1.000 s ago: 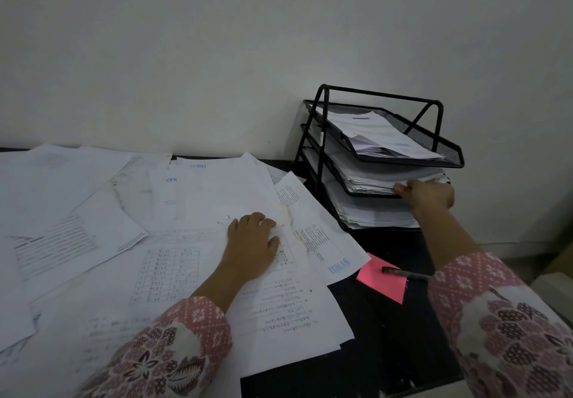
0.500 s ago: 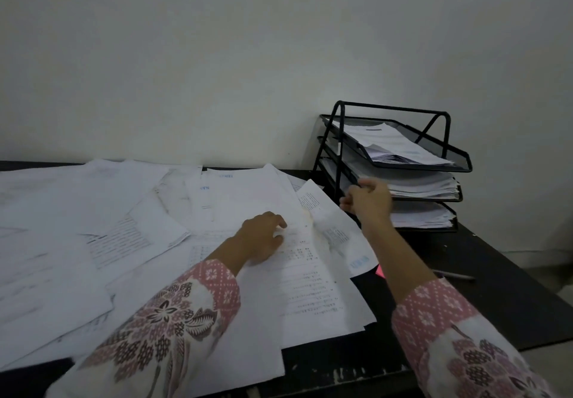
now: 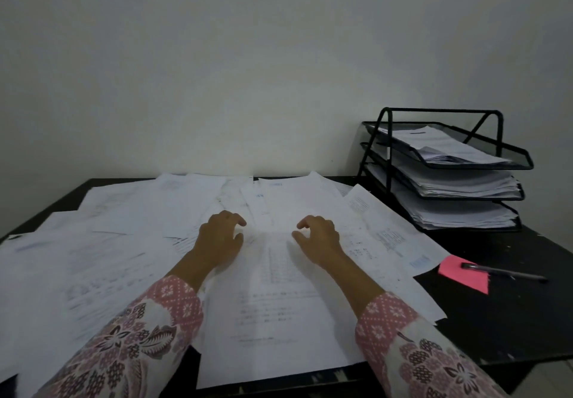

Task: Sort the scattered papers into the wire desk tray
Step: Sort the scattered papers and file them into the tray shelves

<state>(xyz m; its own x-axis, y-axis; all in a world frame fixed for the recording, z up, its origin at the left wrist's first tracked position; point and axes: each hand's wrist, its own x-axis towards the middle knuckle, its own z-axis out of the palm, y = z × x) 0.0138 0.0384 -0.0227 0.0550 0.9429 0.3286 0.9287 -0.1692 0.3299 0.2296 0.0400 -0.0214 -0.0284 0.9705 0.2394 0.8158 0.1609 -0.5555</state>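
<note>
Several white printed sheets (image 3: 130,242) lie scattered and overlapping across the black desk (image 3: 511,314). One printed sheet (image 3: 273,292) lies in front of me between my hands. My left hand (image 3: 218,239) rests on the papers at its left side, fingers loosely curled, holding nothing. My right hand (image 3: 319,238) hovers or rests at its right side, fingers also loosely curled and empty. The black three-tier wire desk tray (image 3: 446,168) stands at the back right against the wall, each tier stacked with papers.
A pink sticky note (image 3: 462,273) with a black pen (image 3: 505,272) across it lies on the desk right of the papers, in front of the tray. A plain white wall rises behind the desk. Some sheets overhang the desk's front edge.
My right hand left the tray's middle tier and came back left over the papers, level with my left hand. The view has shifted left and pulled back.
</note>
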